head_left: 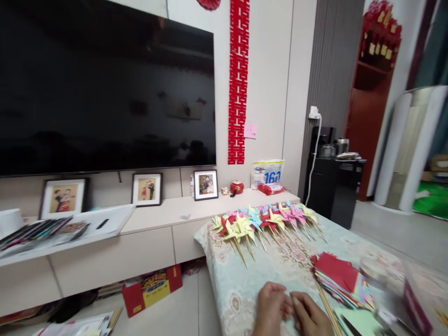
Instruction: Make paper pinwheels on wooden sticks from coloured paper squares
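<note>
My left hand (pixel 272 305) and my right hand (pixel 310 313) are close together over the near part of the patterned tablecloth (pixel 227 275). Both have curled fingers, and the right thumb and forefinger are pinched together. Anything between the fingers is too small or hidden to make out. Beyond them lie paper pinwheels (pixel 241 227) on sticks, in rows of yellow, red, blue and pink. A fanned stack of coloured paper squares (pixel 338 271), red on top, lies to the right. Thin wooden sticks (pixel 326 303) run beside my right hand, next to a pale green sheet (pixel 360 321) with a dark, pointed tool on it.
At the right are a round clear container (pixel 374 270) and a blurred clear plastic box (pixel 427 298). A white TV cabinet (pixel 154 235) bears photo frames (pixel 206 185), a tray of pens (pixel 112 224) and a red pot (pixel 237 187). A red-yellow box (pixel 152 289) stands below.
</note>
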A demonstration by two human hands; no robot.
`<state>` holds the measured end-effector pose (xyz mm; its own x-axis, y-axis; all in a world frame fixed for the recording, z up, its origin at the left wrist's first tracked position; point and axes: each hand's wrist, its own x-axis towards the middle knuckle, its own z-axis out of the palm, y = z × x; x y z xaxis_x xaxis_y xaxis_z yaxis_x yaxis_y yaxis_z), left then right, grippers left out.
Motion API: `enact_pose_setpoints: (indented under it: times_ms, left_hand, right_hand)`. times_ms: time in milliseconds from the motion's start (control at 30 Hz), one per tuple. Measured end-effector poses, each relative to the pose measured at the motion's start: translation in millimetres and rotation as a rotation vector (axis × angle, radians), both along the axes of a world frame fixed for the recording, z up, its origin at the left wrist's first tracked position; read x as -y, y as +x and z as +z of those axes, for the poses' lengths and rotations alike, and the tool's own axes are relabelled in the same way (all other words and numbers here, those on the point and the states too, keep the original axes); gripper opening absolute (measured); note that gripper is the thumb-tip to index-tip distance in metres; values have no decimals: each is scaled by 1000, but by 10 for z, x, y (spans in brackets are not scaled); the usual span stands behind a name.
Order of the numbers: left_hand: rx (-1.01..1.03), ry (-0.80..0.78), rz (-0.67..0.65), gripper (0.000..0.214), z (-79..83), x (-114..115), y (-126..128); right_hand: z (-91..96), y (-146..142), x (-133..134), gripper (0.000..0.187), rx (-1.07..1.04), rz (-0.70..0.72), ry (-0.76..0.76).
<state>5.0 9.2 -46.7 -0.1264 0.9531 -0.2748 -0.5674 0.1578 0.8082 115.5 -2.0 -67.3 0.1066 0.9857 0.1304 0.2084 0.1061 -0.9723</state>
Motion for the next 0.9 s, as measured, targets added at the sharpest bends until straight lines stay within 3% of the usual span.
enact_pose_setpoints:
  times_ms: [200, 367, 767, 900]
  left_hand:
    - [76, -55, 125, 30, 6, -170, 117]
    - [55, 35, 161, 30, -51, -222, 316]
    - [-222, 152, 13, 27, -74, -135, 361]
    - [-275, 162, -27, 27, -85, -140, 350]
  right_hand:
    - [146, -7, 37, 37, 3, -53, 74]
    - [221, 49, 42, 29, 102, -94, 148]
    - [422, 196, 84, 21, 256, -137, 200]
    - [642, 299, 139, 19, 294, -103, 235]
